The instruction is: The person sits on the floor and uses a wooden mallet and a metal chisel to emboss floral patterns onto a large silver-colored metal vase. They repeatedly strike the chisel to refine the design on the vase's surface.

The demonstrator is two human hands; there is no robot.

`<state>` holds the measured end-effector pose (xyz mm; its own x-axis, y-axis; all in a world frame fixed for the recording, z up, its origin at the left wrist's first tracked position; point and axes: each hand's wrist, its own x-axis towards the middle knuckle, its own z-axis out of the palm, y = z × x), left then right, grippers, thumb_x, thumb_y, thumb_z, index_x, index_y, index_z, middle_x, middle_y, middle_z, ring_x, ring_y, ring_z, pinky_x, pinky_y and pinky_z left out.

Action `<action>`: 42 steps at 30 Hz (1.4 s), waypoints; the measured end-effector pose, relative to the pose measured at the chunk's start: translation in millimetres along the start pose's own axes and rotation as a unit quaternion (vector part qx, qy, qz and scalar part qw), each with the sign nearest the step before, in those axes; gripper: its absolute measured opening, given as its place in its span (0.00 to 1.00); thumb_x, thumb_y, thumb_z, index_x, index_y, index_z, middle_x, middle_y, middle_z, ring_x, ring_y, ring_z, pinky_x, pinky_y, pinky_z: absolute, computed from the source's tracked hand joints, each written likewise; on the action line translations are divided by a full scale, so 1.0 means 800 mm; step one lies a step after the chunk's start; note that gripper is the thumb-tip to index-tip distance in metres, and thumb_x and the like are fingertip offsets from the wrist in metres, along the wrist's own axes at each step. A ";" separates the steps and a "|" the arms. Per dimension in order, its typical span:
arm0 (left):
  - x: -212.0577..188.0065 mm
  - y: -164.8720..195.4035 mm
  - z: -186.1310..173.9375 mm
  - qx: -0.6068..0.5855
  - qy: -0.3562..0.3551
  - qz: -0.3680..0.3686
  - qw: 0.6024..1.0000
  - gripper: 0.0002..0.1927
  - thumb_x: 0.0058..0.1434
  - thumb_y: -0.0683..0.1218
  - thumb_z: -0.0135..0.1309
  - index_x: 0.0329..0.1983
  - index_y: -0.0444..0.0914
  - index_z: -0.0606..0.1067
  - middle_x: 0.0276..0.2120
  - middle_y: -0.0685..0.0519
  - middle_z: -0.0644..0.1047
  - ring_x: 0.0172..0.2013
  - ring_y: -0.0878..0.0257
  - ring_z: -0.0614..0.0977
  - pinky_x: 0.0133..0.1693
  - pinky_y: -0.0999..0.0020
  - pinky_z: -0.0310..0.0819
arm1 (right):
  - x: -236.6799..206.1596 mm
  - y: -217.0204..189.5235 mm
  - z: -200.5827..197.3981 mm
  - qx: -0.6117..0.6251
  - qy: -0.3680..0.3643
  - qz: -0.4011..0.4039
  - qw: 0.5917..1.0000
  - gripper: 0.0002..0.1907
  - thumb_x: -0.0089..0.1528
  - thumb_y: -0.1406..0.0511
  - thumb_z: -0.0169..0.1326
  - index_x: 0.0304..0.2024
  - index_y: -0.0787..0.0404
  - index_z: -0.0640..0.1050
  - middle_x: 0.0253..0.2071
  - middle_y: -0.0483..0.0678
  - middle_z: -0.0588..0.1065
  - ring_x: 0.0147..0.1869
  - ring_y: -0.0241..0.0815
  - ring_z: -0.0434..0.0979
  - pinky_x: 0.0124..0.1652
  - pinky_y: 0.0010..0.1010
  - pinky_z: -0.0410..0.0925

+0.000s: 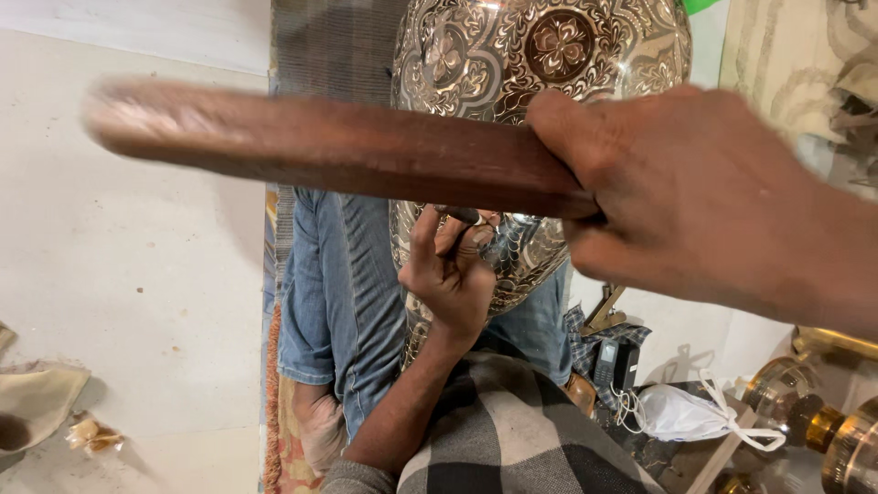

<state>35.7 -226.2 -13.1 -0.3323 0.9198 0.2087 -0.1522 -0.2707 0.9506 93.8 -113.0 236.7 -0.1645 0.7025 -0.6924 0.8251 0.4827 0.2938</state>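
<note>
Your right hand is clenched around the near end of a long, flat wooden mallet, which stretches leftward across the view, its far end blurred. The stick is raised close to the camera, in front of a large engraved metal vessel covered in floral and scrolling patterns, silver-toned with darker rosettes.

Below the stick, your left hand is closed around a small dark chisel, pinched between thumb and fingers, with its tip set against the lower belly of the vessel. Your forearm rises from a grey-and-black checked sleeve at the bottom of the frame.

The vessel rests upright between your legs, which are in blue jeans; one bare knee shows at the lower left. You sit on a patterned mat with an orange fringe over a pale floor.

To the right, on the floor, lie a white face mask with its ear loops, a small dark phone-like device and a strip of checked cloth. Polished brass fittings stand at the lower right corner. At the lower left edge sit a crumpled scrap of paper and a beige cloth. Whether the stick touches the vessel cannot be told.
</note>
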 end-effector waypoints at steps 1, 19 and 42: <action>0.000 -0.001 0.000 -0.003 0.001 -0.002 1.000 0.25 0.70 0.30 0.56 0.67 0.35 0.65 0.39 0.48 0.85 0.40 0.66 0.88 0.43 0.76 0.81 | -0.001 0.000 0.000 0.043 0.055 -0.034 0.997 0.30 0.50 0.56 0.62 0.50 0.59 0.69 0.27 0.43 0.74 0.28 0.45 0.79 0.29 0.37 0.71; 0.000 -0.012 -0.008 0.027 -0.017 0.013 0.999 0.26 0.64 0.31 0.47 0.66 0.33 0.66 0.41 0.49 0.85 0.40 0.64 0.89 0.37 0.77 0.86 | -0.006 0.008 0.018 -0.065 -0.099 0.066 0.991 0.18 0.60 0.57 0.53 0.48 0.55 0.65 0.27 0.44 0.74 0.27 0.44 0.79 0.26 0.35 0.70; 0.003 -0.006 -0.013 0.054 -0.028 0.007 0.998 0.26 0.61 0.28 0.55 0.62 0.36 0.73 0.36 0.50 0.80 0.32 0.65 0.84 0.34 0.73 0.77 | -0.003 0.010 0.014 -0.063 -0.107 0.052 0.991 0.19 0.59 0.57 0.53 0.48 0.53 0.65 0.28 0.43 0.73 0.27 0.43 0.77 0.27 0.35 0.69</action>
<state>25.6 -225.5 -19.2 -0.2814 0.9310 0.2323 -0.0456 -0.2548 0.9659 107.4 -117.0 233.5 0.0474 0.6312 -0.7742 0.7551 0.4847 0.4415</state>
